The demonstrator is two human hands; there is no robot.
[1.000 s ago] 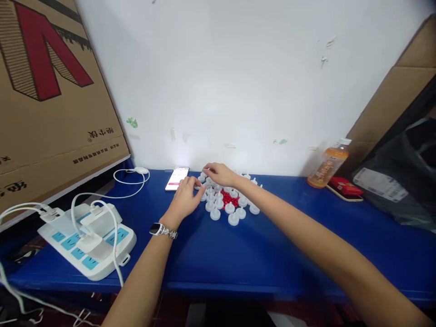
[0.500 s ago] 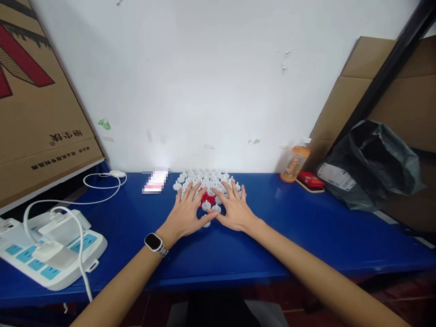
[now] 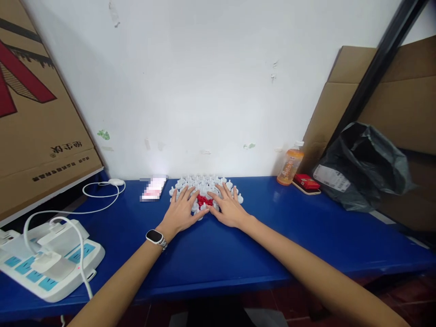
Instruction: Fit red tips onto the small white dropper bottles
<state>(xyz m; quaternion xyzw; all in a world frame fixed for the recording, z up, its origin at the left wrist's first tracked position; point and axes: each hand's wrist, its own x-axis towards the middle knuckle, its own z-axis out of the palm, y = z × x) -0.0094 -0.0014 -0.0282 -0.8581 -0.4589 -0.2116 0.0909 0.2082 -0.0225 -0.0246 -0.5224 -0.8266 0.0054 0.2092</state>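
Several small white plastic caps (image 3: 204,182) lie clustered on the blue table (image 3: 259,236) near the wall, with a patch of small red pieces (image 3: 204,200) in their middle. My left hand (image 3: 181,210), a watch on its wrist, lies flat with fingers spread on the left part of the cluster. My right hand (image 3: 227,208) lies flat with fingers spread on the right part. The thumbs nearly meet at the cluster's near edge. Neither hand grips anything.
A phone (image 3: 153,188) lies left of the caps. A white power strip (image 3: 44,261) with plugged chargers and cables sits at the near left. An orange drink bottle (image 3: 289,167), a red box (image 3: 307,181) and a black bag (image 3: 364,168) stand right. Cardboard leans on both sides.
A second ago both hands picked among the caps at the far side. They then spread flat over the cluster and have since pushed it slightly toward the wall.
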